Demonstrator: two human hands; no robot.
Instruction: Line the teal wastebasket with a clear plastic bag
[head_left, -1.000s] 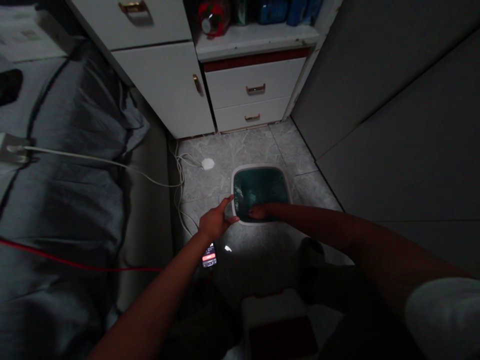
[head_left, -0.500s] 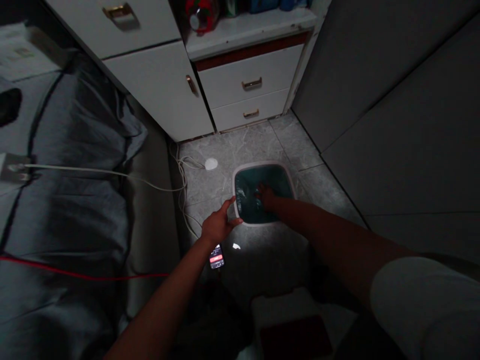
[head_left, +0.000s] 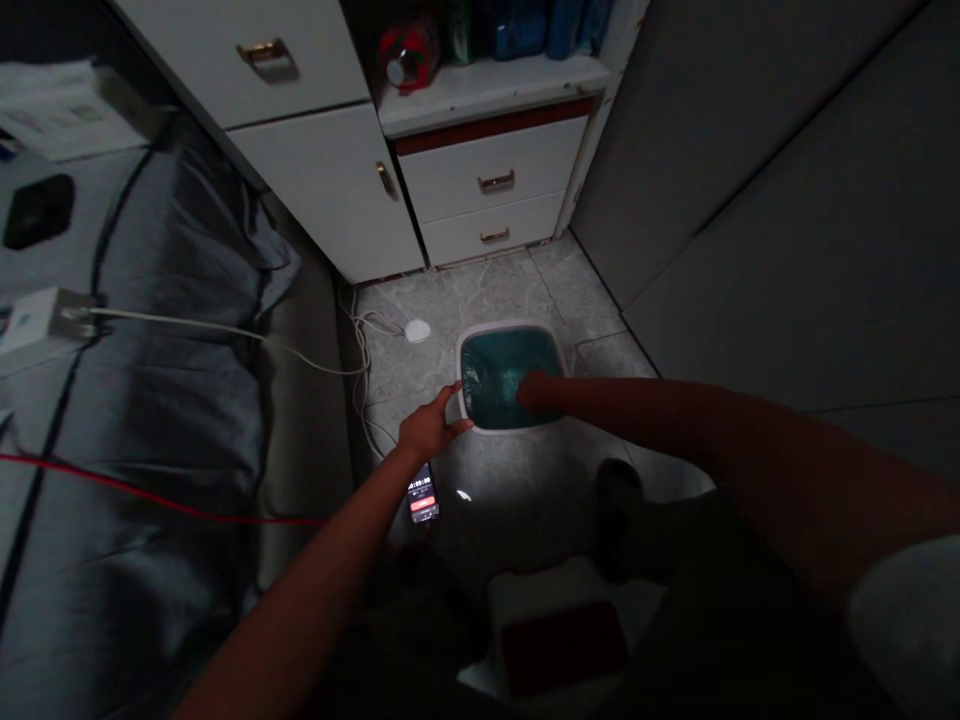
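A small trash bin (head_left: 511, 431) with a pale rim stands on the tiled floor in front of me. A teal plastic liner (head_left: 495, 360) covers its inside, wrinkled and shiny at the left. My left hand (head_left: 429, 425) grips the bin's near left corner, thumb and forefinger spread along the rim. Down inside the bin, against the liner, is my right hand (head_left: 537, 393); its fingers are dark and mostly hidden, so I cannot tell what they hold. A phone (head_left: 423, 497) with a lit timer screen lies just below my left wrist.
White drawers (head_left: 495, 205) stand behind the bin, and a grey panel (head_left: 750, 230) rises at the right. A bed with grey cloth (head_left: 172, 400) fills the left side. Cables and a white puck (head_left: 418, 331) lie on the floor. A white-and-red stool (head_left: 562, 640) is below.
My right hand has shifted within the bin, its fingers less spread to view than before. My left hand stays at the rim. The whole view has shifted slightly.
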